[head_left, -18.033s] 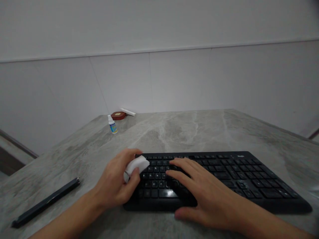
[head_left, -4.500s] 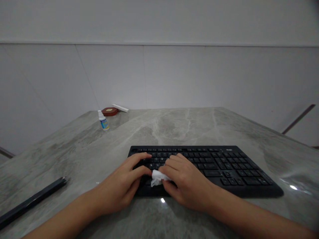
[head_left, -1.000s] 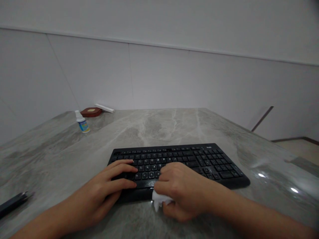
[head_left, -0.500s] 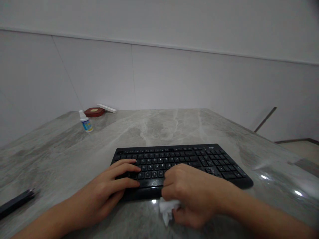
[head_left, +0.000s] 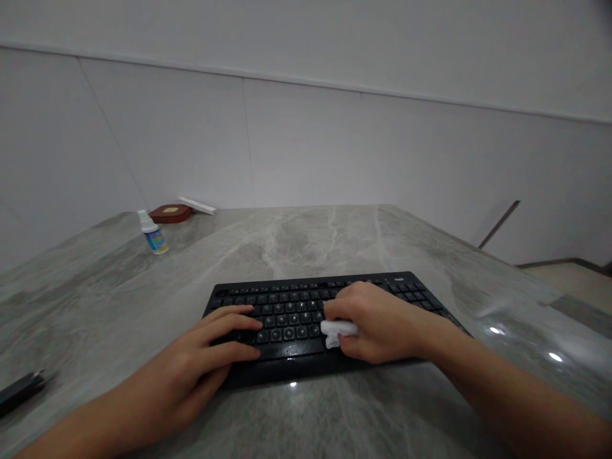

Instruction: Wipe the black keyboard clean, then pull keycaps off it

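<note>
A black keyboard [head_left: 291, 303] lies on the grey marble table [head_left: 310, 245] in front of me. My left hand [head_left: 205, 357] rests flat on the keyboard's left end, fingers stretched over the keys, holding nothing. My right hand [head_left: 377, 322] is curled over the middle of the keyboard and grips a small crumpled white wipe [head_left: 337, 331], which is pressed against the lower key rows. The right part of the keyboard is partly hidden behind that hand.
A small white dropper bottle with a blue label [head_left: 152, 234] stands at the far left of the table. Behind it lie a reddish-brown round box [head_left: 171, 213] and a white stick [head_left: 196, 204]. A dark flat bar [head_left: 19, 390] lies at the left edge.
My right hand has lifted the wipe from the table in front of the keyboard back up onto the keys, further right. My left hand has stayed on the left end.
</note>
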`<state>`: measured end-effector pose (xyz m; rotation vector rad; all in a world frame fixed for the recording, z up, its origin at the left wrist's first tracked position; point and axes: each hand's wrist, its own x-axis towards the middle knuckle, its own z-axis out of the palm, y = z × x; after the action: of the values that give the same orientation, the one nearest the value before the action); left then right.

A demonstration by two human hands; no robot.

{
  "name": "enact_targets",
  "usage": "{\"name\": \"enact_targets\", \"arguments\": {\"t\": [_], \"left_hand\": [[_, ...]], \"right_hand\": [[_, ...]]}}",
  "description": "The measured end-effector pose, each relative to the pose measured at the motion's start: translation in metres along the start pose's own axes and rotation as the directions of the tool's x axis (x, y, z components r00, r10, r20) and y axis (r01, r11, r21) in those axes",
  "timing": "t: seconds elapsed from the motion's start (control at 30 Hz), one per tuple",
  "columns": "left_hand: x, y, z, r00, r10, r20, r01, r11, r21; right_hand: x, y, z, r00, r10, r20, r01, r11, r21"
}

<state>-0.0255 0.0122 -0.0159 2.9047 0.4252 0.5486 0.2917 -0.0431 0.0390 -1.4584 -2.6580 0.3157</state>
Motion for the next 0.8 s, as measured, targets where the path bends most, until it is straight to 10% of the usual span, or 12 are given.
{"name": "enact_targets", "arguments": {"t": [0.8], "left_hand": [[-0.001,0.001,0.0,1.0,-0.022,0.016,0.021,1.0,0.006]], "right_hand": [[0.002,-0.007,0.006,0.999,-0.023,0.035,0.019,0.995,0.095]]}}
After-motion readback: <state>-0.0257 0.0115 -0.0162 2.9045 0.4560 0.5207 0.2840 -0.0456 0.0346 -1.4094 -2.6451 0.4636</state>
